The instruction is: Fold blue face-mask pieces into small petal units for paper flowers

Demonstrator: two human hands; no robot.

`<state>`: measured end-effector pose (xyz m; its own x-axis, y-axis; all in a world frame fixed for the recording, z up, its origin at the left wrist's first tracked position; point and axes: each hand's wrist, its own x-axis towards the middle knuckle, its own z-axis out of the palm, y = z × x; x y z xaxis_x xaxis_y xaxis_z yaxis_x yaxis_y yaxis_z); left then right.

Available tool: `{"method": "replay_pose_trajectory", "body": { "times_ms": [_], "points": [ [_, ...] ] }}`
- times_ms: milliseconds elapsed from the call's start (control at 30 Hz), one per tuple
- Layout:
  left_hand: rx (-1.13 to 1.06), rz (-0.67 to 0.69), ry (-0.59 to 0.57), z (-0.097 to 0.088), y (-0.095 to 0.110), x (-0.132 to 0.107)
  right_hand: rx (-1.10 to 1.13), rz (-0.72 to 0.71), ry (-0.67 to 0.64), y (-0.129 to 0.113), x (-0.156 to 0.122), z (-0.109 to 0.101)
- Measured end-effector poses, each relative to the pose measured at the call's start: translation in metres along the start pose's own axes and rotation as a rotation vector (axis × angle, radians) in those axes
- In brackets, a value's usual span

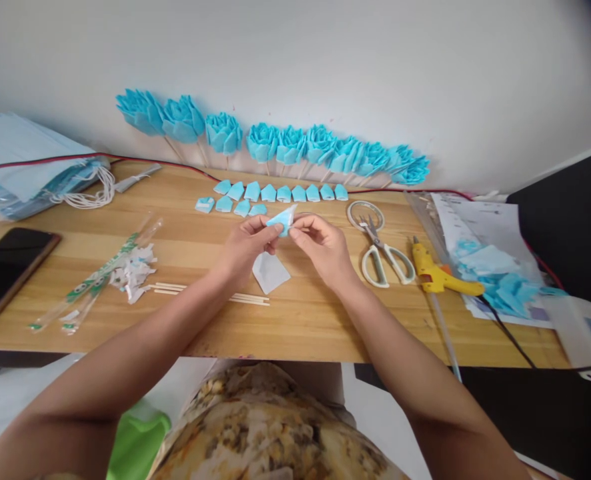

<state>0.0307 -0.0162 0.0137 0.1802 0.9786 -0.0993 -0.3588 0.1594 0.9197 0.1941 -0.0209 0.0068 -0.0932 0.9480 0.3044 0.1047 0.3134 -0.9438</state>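
Observation:
Between my hands, above the middle of the table, is a small folded piece of blue and white sheet (281,219) with a pointed top. My left hand (253,243) pinches its left side between thumb and fingers. The fingers of my right hand (320,243) are closed on its right edge. On the wood just below lies a pale, flat cut piece (271,272). Beyond my hands, several folded blue petals (268,193) lie in two rows. Thin wooden sticks (248,299) pass beneath my left forearm.
Blue flowers on sticks (224,133) lean against the wall. To the right are scissors (385,250), a tape roll (365,215) and a yellow glue gun (438,273) with a cord. Leftward lie a phone (13,270), paper scraps (134,270), clear wrappers (100,270) and stacked blue sheets (25,160).

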Motion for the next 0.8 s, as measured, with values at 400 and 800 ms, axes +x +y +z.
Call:
{"method": "replay_pose_trajectory", "body": {
  "times_ms": [400,800],
  "points": [
    [0.019,-0.021,0.006,0.0013,0.0010,-0.0009,0.194,0.174,-0.015,0.0017,0.0013,0.0016],
    [0.185,0.039,-0.016,0.0010,0.0019,-0.0026,0.161,0.203,0.003,-0.0035,0.0008,0.0023]
  ]
}}
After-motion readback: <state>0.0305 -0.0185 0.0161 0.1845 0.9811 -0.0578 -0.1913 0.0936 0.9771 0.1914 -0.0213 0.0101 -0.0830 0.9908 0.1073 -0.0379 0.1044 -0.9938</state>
